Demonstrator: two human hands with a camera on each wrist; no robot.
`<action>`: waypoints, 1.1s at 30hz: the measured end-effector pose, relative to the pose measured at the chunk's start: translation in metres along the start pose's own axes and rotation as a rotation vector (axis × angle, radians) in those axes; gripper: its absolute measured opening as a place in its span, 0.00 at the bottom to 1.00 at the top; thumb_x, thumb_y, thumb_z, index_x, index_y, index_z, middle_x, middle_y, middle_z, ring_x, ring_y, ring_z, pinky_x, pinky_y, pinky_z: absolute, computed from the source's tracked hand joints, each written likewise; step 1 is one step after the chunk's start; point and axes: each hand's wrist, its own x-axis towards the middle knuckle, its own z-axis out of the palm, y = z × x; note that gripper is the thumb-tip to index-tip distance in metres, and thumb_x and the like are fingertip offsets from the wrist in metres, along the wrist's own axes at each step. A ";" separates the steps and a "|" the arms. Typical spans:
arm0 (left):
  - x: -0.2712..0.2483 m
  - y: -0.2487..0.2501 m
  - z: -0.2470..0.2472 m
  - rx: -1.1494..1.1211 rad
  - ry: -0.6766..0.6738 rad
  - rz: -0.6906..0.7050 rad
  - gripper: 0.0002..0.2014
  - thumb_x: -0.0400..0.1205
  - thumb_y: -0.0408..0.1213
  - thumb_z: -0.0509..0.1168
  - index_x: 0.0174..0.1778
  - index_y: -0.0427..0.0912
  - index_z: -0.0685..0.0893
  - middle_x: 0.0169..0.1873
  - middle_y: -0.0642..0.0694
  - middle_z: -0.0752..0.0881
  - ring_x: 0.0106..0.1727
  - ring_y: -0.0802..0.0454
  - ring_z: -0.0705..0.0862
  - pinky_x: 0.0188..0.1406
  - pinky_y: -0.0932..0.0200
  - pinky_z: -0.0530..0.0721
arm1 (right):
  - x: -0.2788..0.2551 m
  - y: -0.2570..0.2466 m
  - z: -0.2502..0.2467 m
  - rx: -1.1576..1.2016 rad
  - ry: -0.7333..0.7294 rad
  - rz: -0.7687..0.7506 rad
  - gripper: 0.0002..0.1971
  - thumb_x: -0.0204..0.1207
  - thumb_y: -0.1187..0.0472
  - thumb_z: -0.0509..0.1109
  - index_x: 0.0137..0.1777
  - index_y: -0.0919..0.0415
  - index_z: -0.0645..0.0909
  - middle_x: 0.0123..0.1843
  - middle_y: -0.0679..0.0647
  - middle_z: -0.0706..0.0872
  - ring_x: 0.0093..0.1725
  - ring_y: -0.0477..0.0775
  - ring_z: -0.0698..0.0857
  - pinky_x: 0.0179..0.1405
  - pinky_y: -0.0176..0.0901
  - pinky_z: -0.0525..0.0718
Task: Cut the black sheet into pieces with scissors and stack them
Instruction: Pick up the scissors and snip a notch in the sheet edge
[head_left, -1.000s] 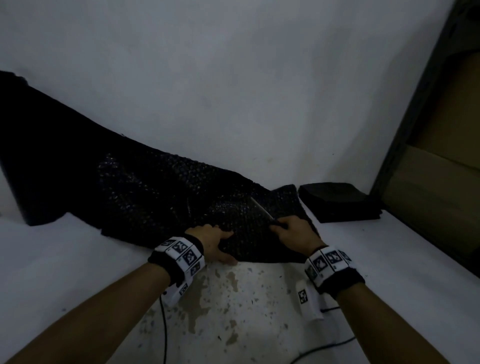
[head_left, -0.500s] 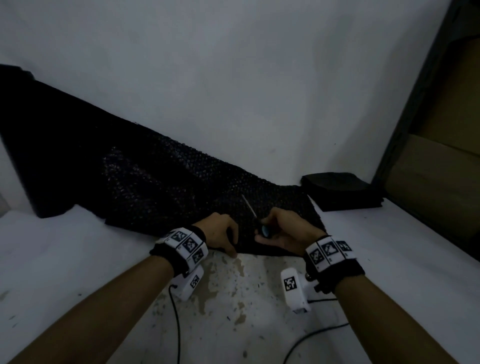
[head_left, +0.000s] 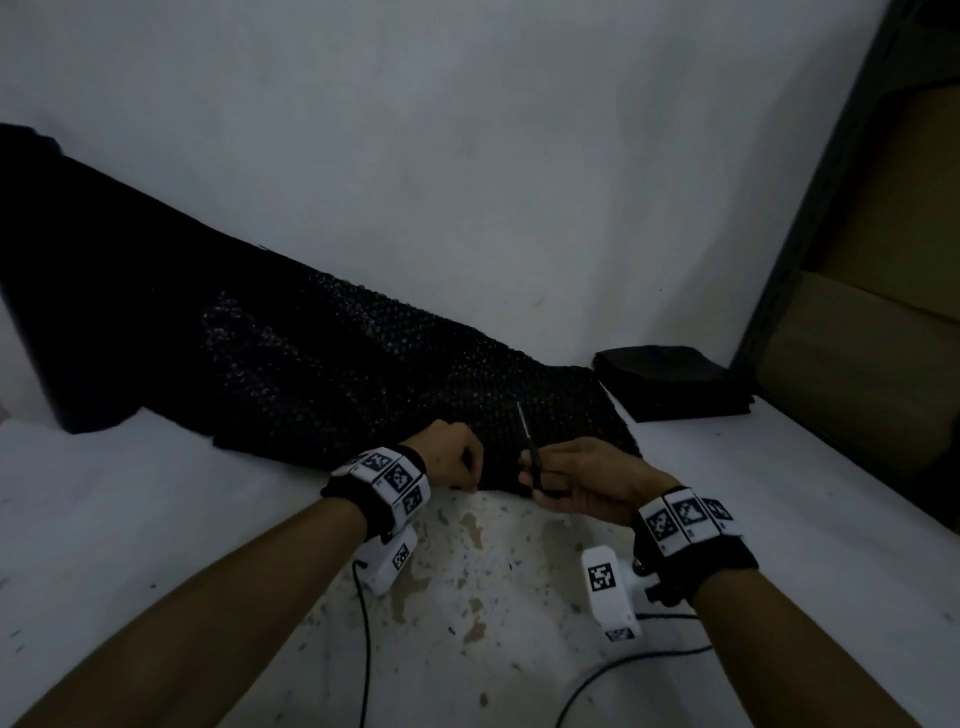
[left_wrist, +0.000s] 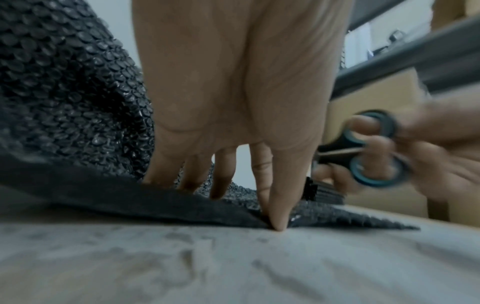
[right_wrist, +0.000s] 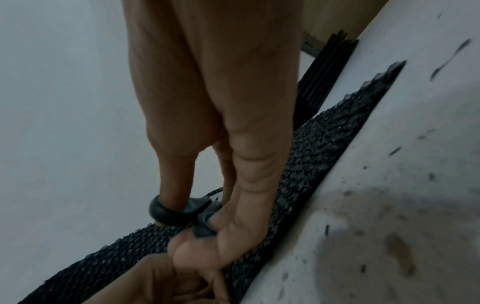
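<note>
Right hand gripping scissors, fingers through loops, blades pointing away; left hand pinching near edge of black bubble sheet on table, likely tensioning it for cutting; cut stack lying beyond

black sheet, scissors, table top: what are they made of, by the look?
Black sheet: looks like black plastic bubble wrap; rows of small glossy domes catch light.
Scissors: metal blades, smooth black handle loops lined blue, probably plastic; right hand holds them.
Table: white painted top, paint chipped to a tan layer; base material unclear.
</note>
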 end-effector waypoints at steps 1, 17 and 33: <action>0.001 0.000 0.000 0.006 -0.005 -0.002 0.02 0.79 0.36 0.75 0.41 0.45 0.91 0.44 0.49 0.90 0.46 0.53 0.87 0.43 0.62 0.84 | -0.005 -0.001 0.001 -0.009 -0.020 0.018 0.10 0.84 0.63 0.69 0.57 0.70 0.86 0.49 0.63 0.87 0.44 0.50 0.90 0.46 0.44 0.90; 0.010 -0.005 0.003 0.008 0.078 -0.031 0.04 0.84 0.35 0.65 0.45 0.45 0.85 0.46 0.49 0.85 0.45 0.51 0.82 0.43 0.57 0.80 | -0.041 0.010 0.013 -0.200 -0.333 0.209 0.38 0.77 0.45 0.69 0.73 0.80 0.74 0.62 0.74 0.87 0.62 0.65 0.89 0.56 0.50 0.89; 0.001 -0.024 0.003 -0.128 0.058 0.113 0.07 0.84 0.38 0.67 0.42 0.54 0.86 0.47 0.56 0.87 0.52 0.57 0.84 0.59 0.58 0.82 | -0.008 0.032 0.021 -0.059 -0.205 0.152 0.36 0.78 0.47 0.73 0.74 0.76 0.74 0.67 0.70 0.85 0.68 0.64 0.86 0.69 0.57 0.83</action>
